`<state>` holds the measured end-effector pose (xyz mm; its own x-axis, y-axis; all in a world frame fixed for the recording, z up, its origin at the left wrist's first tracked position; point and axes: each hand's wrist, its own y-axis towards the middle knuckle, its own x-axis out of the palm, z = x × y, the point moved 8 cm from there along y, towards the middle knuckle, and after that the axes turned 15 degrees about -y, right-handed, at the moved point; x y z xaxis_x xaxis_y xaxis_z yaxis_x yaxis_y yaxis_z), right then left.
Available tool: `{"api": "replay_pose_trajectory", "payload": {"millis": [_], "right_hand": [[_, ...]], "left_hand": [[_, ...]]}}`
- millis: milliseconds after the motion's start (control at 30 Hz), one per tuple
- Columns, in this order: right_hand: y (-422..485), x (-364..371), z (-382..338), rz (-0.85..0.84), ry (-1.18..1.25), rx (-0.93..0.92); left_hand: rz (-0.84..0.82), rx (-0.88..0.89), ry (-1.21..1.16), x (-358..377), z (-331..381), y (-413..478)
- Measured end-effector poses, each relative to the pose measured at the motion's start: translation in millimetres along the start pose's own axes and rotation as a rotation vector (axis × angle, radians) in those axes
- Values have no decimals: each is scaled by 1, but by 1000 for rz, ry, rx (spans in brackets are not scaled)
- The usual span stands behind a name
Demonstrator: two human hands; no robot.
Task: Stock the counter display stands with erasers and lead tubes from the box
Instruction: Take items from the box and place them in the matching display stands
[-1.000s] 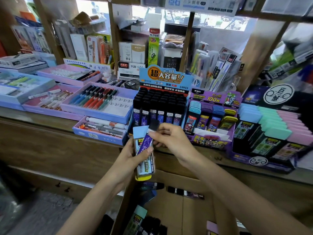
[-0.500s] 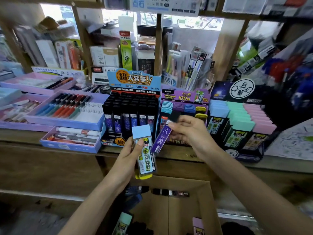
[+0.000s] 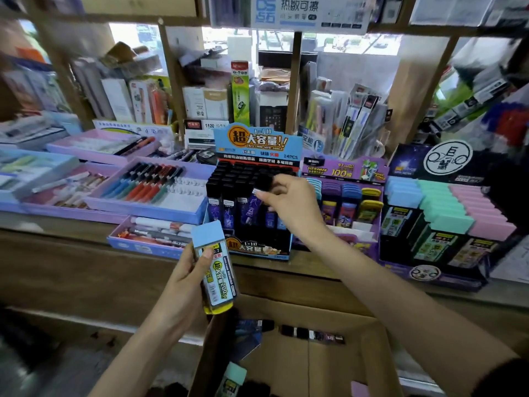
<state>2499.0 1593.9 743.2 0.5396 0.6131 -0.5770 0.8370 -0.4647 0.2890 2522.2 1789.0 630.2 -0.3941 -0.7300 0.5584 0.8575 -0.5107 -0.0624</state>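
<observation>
At 24PCS stand (image 3: 257,144), R hand (image 3: 289,204) pinches tube (image 3: 252,209), L hand (image 3: 183,282), 0.7 pack (image 3: 216,270)

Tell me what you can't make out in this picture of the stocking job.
Head view:
- Whether the black stand's right slots are full: the right hand, pinching a lead tube, covers them.
- How much is left in the box: cut off by the bottom edge.
- Fine print on the blue-capped pack in the left hand: too small, blurred.
- Goods on the left shelves: motion blur.
</observation>
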Motion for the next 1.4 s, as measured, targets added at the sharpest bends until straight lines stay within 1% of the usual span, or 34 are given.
{"api": "replay_pose_trajectory", "payload": {"millis": [133,300,433,567,633,733,833,867,900,933,1000,1033,1067,1133,1233,1400], "right_hand": [[0,17,-3,-12,-122,-57],[1,23,-8,-39,-174,-69],[2,33,-3,-45,-219,-38],[2,37,-1,4,-284,-43],[2,38,-6,30,-410,-76],[-1,40,-12,7,-658,-125],[-13,35,-16,-17,-742,-157],[-20,33,-16,-26,-685,-163],[-26,30,-15,-49,-549,-147],[-34,29,-12,-98,-364,-105],[-49,34,-6,-255,-46,2],[-56,37,-3,-324,37,43],[-61,37,1,-365,88,69],[-64,31,6,-380,148,88],[-64,14,16,-332,166,103],[-66,-16,35,-225,149,118]], "left_hand": [[-10,12,1,-8,3,-1],[-19,31,3,-8,5,-1],[-17,32,-14,-9,5,-1],[-18,38,-14,-9,5,-1],[-18,36,-9,-8,4,-2],[-29,35,-1,-6,4,-2],[-58,25,0,0,3,-3],[-68,21,1,2,2,-4],[-81,18,3,5,2,-4],[-96,14,5,9,1,-5],[-133,8,18,20,0,-5],[-152,9,27,25,-1,-5],[-170,11,41,31,-2,-5],[-209,11,76,45,-6,-5],[-245,-1,117,62,-14,-3],[-258,-32,144,87,-29,1]]}}
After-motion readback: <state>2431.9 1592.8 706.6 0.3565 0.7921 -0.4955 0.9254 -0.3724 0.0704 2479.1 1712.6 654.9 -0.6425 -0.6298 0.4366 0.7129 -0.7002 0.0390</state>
